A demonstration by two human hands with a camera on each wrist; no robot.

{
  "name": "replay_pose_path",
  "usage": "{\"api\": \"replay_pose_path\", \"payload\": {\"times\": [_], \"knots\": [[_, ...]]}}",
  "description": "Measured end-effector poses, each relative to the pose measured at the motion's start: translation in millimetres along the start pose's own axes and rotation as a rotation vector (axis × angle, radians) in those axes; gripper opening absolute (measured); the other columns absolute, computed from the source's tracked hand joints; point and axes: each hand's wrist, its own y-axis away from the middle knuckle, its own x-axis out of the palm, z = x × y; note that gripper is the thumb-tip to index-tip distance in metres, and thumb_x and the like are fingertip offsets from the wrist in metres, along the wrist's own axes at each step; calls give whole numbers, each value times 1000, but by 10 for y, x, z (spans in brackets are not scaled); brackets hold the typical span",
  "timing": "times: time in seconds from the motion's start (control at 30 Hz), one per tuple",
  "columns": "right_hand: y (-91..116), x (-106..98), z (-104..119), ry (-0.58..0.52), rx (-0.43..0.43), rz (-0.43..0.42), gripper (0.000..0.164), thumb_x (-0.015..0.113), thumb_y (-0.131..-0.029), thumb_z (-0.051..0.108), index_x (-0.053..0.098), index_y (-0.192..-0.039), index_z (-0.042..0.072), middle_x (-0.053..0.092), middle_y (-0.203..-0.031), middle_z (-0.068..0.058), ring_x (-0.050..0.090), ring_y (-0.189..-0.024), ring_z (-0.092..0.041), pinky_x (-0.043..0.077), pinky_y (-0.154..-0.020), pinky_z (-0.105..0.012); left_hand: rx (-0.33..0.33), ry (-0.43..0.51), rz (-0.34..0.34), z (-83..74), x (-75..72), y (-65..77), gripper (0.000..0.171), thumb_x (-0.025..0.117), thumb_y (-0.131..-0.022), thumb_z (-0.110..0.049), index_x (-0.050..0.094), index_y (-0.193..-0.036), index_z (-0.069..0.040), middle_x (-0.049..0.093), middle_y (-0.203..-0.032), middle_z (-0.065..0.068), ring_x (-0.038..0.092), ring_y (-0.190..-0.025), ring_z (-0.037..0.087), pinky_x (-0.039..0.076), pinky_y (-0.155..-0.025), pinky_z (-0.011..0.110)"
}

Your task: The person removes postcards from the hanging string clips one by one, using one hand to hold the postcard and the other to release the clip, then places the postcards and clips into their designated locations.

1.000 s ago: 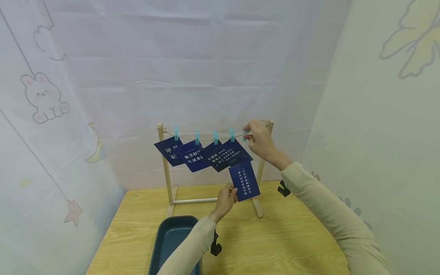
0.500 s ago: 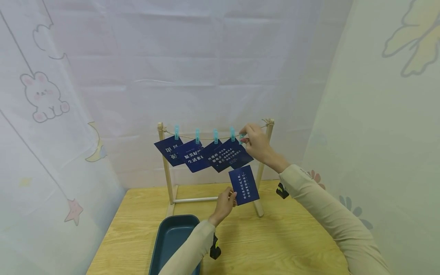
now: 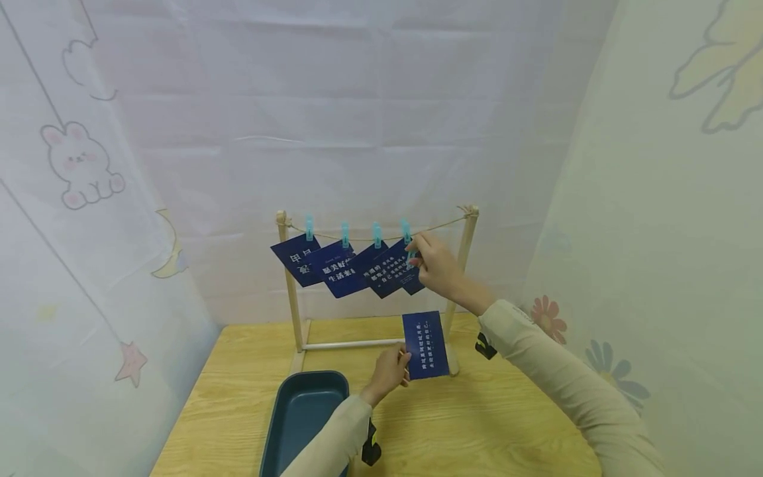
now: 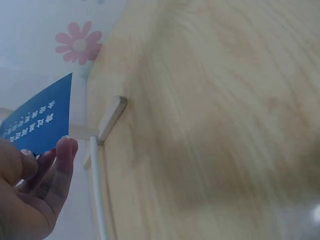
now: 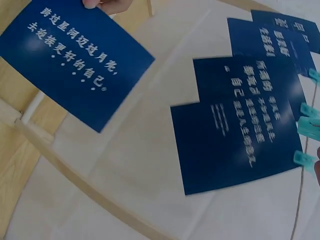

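Note:
A dark blue card (image 3: 426, 344) with white lettering is pinched by its left edge in my left hand (image 3: 389, 372). The fingers (image 4: 65, 152) and thumb hold that edge in the left wrist view. My right hand (image 3: 438, 266) pinches a small teal clothespin (image 5: 309, 127), just in front of the rightmost hanging card (image 5: 235, 145). Above the held card, several overlapping blue cards (image 3: 336, 270) hang from a twine line (image 3: 441, 227) by teal clothespins (image 3: 345, 235). Part of the rightmost hanging card is hidden behind my right hand in the head view.
The twine is tied between two posts of a wooden stand (image 3: 292, 301), joined low down by a white rod (image 3: 352, 344). A dark teal tray (image 3: 280, 414) lies at the front left of the wooden table (image 3: 477, 424). Printed cloth walls surround the table.
My right hand has moved left and down from the twine's right part, with the clothespin now off the line. My left hand has lowered the card, away from the hanging ones.

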Motion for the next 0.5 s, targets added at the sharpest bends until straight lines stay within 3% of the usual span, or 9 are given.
{"api": "replay_pose_path", "payload": {"times": [0.1,0.23,0.37,0.5], "knots": [[84,114,51,-16,-14,15,32,49,-75,-26,59,-100,-8,58,-98,-17,60,-85,-29,51,-65,-33,-17,-17,32,57,23,156,11,49,-102,1,54,-98,9,61,-70,21,60,-46,16,55,-43,34],[205,290,83,-41,-16,44,32,50,-76,-24,60,-101,-6,56,-94,-14,58,-82,-26,48,-67,-33,-49,-56,61,159,60,358,12,51,-101,3,53,-91,9,60,-63,18,61,-43,22,53,-39,31],[313,438,121,-76,11,72,32,52,-79,-23,59,-102,-2,56,-95,-11,56,-82,-24,47,-68,-32,-107,-222,82,277,87,516,17,56,-98,2,53,-82,3,57,-60,8,61,-45,21,52,-42,29],[372,539,163,-102,34,75,30,53,-80,-23,59,-102,-4,56,-96,-12,57,-84,-24,48,-67,-32,-137,-414,105,329,86,626,24,61,-96,-2,53,-73,-3,56,-63,4,58,-54,18,50,-55,31]]}}
